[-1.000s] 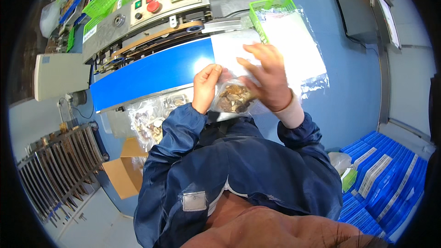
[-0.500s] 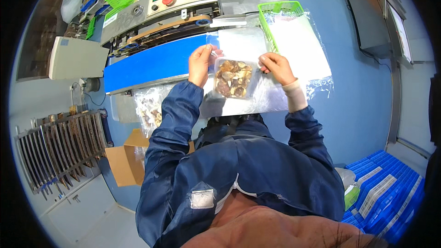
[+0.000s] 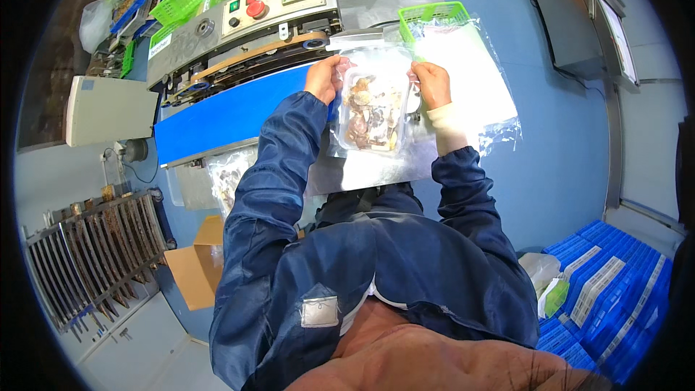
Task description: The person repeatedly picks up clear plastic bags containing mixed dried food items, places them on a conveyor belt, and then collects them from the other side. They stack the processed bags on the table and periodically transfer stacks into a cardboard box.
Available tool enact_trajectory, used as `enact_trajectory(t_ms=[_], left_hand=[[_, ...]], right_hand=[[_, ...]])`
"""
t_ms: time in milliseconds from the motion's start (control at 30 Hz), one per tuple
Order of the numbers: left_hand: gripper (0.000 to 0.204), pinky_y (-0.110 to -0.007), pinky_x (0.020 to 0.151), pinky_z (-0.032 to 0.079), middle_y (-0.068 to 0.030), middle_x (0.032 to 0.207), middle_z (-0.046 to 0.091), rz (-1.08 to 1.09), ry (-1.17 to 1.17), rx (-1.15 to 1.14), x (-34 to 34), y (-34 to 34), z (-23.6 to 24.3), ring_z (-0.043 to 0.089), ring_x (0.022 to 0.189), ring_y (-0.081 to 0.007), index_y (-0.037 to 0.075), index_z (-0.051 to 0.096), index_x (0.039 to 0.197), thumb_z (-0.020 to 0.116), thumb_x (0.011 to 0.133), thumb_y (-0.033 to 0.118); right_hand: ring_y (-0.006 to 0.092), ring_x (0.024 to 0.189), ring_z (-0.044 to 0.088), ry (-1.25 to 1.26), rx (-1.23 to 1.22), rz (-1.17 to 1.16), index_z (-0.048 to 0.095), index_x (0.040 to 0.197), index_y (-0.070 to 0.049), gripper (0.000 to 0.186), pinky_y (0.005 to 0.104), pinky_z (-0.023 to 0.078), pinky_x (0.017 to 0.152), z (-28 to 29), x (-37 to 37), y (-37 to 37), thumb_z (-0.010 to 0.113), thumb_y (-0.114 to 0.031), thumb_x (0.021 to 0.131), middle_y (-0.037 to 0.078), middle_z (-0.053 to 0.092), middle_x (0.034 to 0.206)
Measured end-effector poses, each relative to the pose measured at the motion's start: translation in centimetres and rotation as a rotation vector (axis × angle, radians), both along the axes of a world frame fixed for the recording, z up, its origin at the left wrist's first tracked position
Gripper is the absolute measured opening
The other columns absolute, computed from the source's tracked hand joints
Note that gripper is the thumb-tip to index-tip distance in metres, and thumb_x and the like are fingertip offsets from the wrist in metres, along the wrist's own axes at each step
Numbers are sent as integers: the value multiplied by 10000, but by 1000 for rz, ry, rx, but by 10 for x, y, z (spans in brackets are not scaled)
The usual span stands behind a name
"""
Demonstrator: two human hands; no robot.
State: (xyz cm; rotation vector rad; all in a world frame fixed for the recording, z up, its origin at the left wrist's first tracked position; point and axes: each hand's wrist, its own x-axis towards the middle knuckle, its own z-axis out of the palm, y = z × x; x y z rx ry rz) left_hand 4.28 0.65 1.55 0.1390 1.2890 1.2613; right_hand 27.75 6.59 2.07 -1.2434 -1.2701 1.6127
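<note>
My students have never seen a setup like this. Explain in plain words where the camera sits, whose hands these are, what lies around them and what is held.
There is no robot here. A wide fisheye camera on the person's head looks down, so the dark-blue jacket shows below and straight edges bend near the rim.

The bare left hand and bare right hand together hold a clear rectangular plastic tray of brown and cream pieces, with clear film around it, over a silver metal work surface.

To the left is a flat bright-blue strip, along the front of a grey metal machine with a round red button. To the right, plastic film whitened by glare partly covers a green plastic basket.
</note>
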Motion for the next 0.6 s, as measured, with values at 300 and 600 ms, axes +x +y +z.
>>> enact_trajectory(t_ms=[300,600], left_hand=[[202,-301,656,481,-90,825,643,15,-61,49,-26,4,-3,608,757,-176,22,598,866,475,874,183],[189,-292,601,459,-66,778,621,93,-38,4,-45,5,-14,573,681,-158,41,603,845,495,867,194]], right_hand=[[75,574,505,-113,-6,25,621,732,14,230,188,386,527,6,-27,10,558,-176,847,32,594,672],[120,533,547,-86,99,41,646,715,39,251,250,422,501,-3,-52,28,560,-179,806,79,623,638]])
